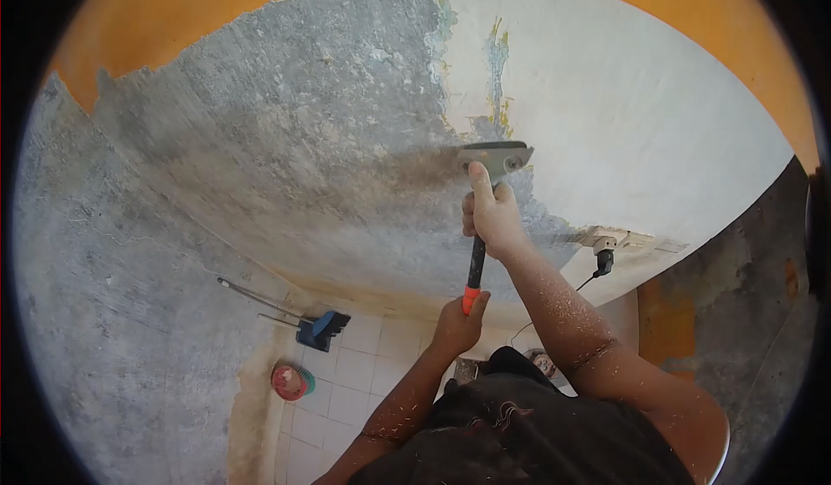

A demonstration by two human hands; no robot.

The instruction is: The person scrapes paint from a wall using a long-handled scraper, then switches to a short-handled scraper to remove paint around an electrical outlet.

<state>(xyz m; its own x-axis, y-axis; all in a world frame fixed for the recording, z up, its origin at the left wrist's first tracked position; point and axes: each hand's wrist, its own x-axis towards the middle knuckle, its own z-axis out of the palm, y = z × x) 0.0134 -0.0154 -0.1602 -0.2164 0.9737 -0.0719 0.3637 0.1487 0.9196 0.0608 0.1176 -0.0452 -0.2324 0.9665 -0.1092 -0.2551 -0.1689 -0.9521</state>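
A long-handled scraper [477,264] with a black shaft and an orange grip end lies against the wall, its wide head touching the edge between bare grey plaster [320,96] and white paint [606,96]. Wrapped round the shaft just below the head is my right hand [495,217], its thumb pressed on the head. Lower down, my left hand [459,325] closes round the orange end. Pale flakes dot my right forearm.
A wall socket [602,241] with a black plug [604,263] and cable is at the right. On the tiled floor [355,381] are a blue dustpan [316,334], a brush and a red bucket [288,382]. Orange paint [216,5] borders the wall's top.
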